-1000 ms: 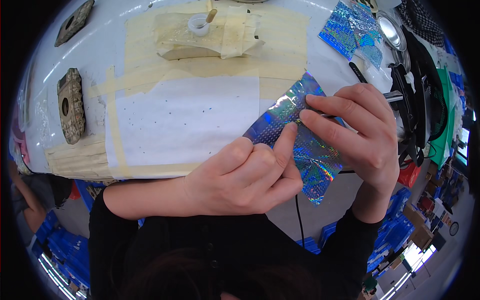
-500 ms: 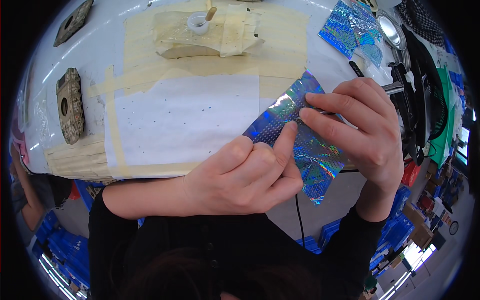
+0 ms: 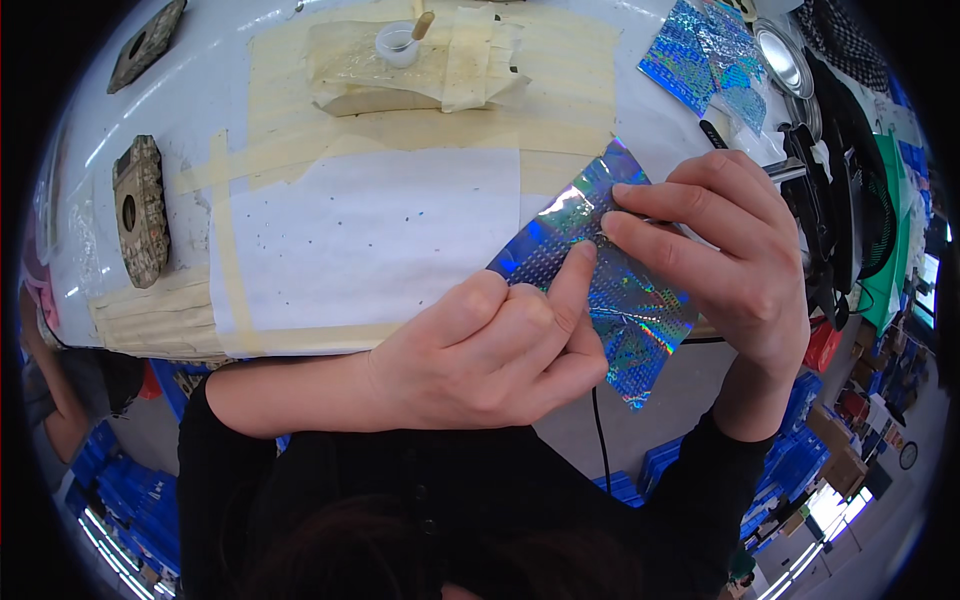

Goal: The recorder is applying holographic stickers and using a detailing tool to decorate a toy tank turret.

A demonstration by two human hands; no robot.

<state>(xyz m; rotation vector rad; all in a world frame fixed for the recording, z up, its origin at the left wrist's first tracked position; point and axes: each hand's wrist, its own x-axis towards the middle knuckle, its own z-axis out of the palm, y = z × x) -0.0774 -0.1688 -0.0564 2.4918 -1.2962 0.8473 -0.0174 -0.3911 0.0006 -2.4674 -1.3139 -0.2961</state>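
Observation:
A shiny blue holographic foil sheet [image 3: 640, 345] with rows of small dots lies slanted between my hands, its lower corner hanging past the table's front edge. My left hand [image 3: 500, 350] is closed around the sheet's left edge, with the index finger stretched over its face. From the right, my right hand [image 3: 715, 250] grips the sheet, two bent fingertips pressing on its upper part close to the left index tip. The right thumb is hidden, and anything tiny under those fingertips is too small to make out.
White paper [image 3: 360, 250] with scattered tiny specks is taped to the table. Behind it, a small plastic cup [image 3: 397, 50] holding a wooden stick stands on a tape-covered block [image 3: 380, 90]. Camouflage-patterned pieces [image 3: 142, 210] lie left. More holographic foil [image 3: 690, 60] and a metal lid [image 3: 783, 60] lie back right.
The foil sheet's right side and lower corner have shifted very slightly to the right. Both hands have kept nearly the same place and grip.

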